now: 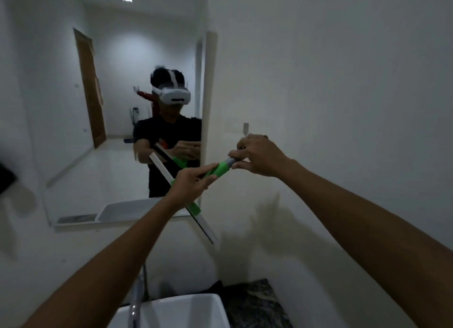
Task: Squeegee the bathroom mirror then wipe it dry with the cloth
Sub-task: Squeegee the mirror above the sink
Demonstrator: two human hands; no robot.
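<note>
The bathroom mirror (pixel 98 131) hangs on the white wall at the left, reflecting a person with a headset. I hold a green-handled squeegee (pixel 220 169) in front of its lower right corner. Its white and black blade (pixel 204 227) slants down past the mirror's bottom edge. My left hand (pixel 192 180) grips the green handle near the blade. My right hand (pixel 257 156) pinches the grey end of the handle. No cloth is clearly visible.
A white basin (pixel 196 308) with a chrome tap (pixel 137 300) sits below at the bottom centre. A dark marbled counter (pixel 257 303) lies right of the basin. A dark object (pixel 6 178) sticks in at the left edge. A small wall plate (pixel 245 128) is right of the mirror.
</note>
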